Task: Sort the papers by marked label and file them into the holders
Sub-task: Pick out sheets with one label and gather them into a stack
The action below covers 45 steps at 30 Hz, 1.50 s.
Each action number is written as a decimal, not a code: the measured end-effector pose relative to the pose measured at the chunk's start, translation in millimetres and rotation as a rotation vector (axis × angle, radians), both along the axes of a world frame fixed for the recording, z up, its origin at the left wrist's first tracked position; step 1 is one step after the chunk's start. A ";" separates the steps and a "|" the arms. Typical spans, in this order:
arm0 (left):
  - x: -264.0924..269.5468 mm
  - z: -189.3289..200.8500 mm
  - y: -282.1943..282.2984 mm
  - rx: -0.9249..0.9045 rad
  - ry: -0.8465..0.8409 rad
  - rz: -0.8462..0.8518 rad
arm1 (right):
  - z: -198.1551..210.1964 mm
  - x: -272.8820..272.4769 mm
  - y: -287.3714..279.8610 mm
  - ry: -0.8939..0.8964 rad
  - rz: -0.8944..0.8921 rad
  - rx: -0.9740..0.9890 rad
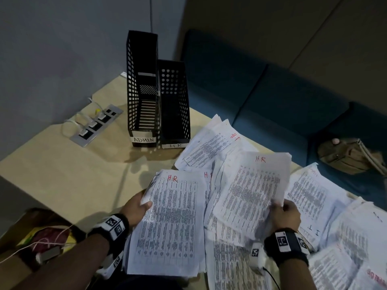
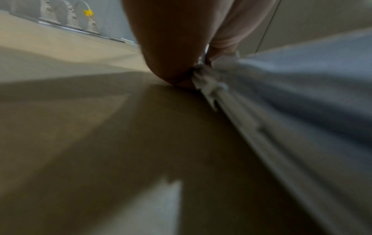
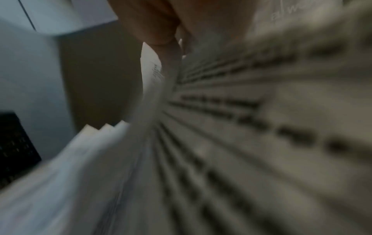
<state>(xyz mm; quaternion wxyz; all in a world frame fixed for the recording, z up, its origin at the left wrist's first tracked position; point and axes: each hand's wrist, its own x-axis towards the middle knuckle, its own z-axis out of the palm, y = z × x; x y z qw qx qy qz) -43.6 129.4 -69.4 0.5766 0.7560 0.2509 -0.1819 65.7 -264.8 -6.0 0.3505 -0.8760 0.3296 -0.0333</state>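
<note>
You've got two HR bundles in hand. HR stack point(image 1: 167, 222) is pinched at its left edge by your left hand point(image 1: 135, 210), thumb on top, fingers under; the left wrist view shows the fingers clamped on the ragged paper edge, low over the table point(image 1: 62, 174). HR sheaf point(image 1: 249, 191) is gripped at its lower right corner by your right hand point(image 1: 285, 214), lifted and tilted. The right wrist view is blurred but shows several sheets fanned out under the thumb.

Key relation: both bundles run long axis away from you, red label at the far end. The HR holder point(image 1: 174, 105) sits ahead and to the left of your right hand, ahead and slightly right of your left hand, so your left hand looks nearer. Its slot also runs away from you, so no big rotation should be needed. Likely next step is merging the sheaf onto the stack, then standing it on edge and sliding it in.

The ADMIN holder point(image 1: 142, 91) touches the HR one on its left, so don't drift left.

Loose papers point(image 1: 310, 193) lie right of your right hand, one marked IT point(image 1: 314, 232). Those are unsorted.
</note>
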 end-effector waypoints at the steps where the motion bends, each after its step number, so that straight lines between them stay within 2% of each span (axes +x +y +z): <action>1: -0.1 -0.8 0.0 0.004 -0.012 -0.001 | 4.6 3.8 1.0 -0.072 -0.005 0.027; 6: 0.3 0.6 0.1 0.006 -0.021 0.001 | 29.7 10.0 1.7 -0.220 0.037 0.273; 9: -0.8 3.3 0.4 -0.011 -0.026 0.022 | 24.9 4.1 6.2 -0.258 0.013 0.474; 14: 1.6 18.4 -2.8 -0.143 -0.091 0.174 | 0.0 -33.0 60.7 -0.071 0.353 0.396; 17: 3.9 13.9 -7.6 -0.310 -0.114 0.352 | -27.8 -60.6 97.0 0.057 0.347 0.440; 19: 3.8 10.2 -9.5 -0.362 -0.095 0.389 | -37.1 -71.0 115.6 0.091 0.342 0.383; 22: 0.8 6.0 -6.9 -0.267 -0.081 0.257 | -40.2 -79.3 134.7 0.171 0.467 0.314; 25: -1.2 5.3 -5.0 0.013 -0.092 0.072 | -35.5 -78.0 140.0 0.213 0.665 0.175; 26: -0.9 10.7 -6.0 0.055 -0.091 0.027 | -33.2 -72.5 137.8 0.204 0.666 0.184; 28: -3.1 13.3 -6.0 0.066 -0.075 -0.060 | -23.2 -56.2 133.0 0.130 0.542 0.182; 30: -4.9 21.9 -6.9 0.072 -0.045 -0.152 | -9.7 -35.8 132.3 -0.001 0.485 -0.052; 32: -4.1 27.8 -9.5 0.102 -0.033 -0.227 | 4.7 -21.4 142.6 -0.062 0.634 -0.285; 34: -2.9 31.3 -14.1 0.095 -0.008 -0.272 | 10.6 -12.1 159.1 -0.024 0.903 -0.383; 36: -1.7 31.8 -18.6 0.043 0.014 -0.254 | 9.9 -6.1 173.7 0.068 1.057 -0.377; 38: -0.3 31.2 -20.9 0.039 0.003 -0.252 | 8.6 -4.1 188.1 0.104 1.083 -0.302; 43: -7.4 30.1 -24.7 0.043 -0.077 -0.236 | -1.1 -22.1 216.0 0.009 1.318 -0.171; 45: -10.9 26.4 -25.0 0.115 -0.131 -0.203 | -1.5 -19.1 205.9 -0.089 1.275 -0.056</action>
